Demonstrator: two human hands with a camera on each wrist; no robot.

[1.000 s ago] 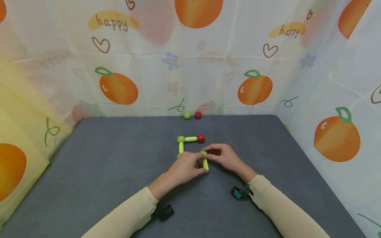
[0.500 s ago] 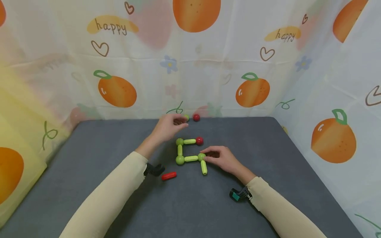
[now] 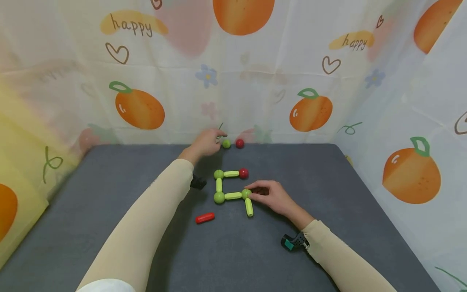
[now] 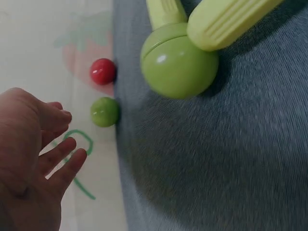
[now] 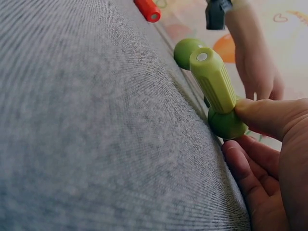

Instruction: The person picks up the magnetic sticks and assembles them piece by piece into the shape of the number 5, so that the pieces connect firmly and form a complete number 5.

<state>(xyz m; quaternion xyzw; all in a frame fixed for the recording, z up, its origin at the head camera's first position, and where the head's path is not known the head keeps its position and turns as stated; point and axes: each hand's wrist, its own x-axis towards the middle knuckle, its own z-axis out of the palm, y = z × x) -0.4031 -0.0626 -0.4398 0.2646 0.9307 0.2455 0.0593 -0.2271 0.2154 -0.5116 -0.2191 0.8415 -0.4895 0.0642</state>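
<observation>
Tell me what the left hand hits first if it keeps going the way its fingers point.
Probably the green ball at the mat's far edge: the left hand points at it, fingers open, just short. The red ball lies beyond.

In the left wrist view, the two ribbed light green plastic sticks (image 4: 226,21) run off the top edge. In the right wrist view, the small red plastic stick (image 5: 148,9) is cut off at the top, and the right hand (image 5: 274,159) hides part of the round green plastic ball (image 5: 226,124).
</observation>
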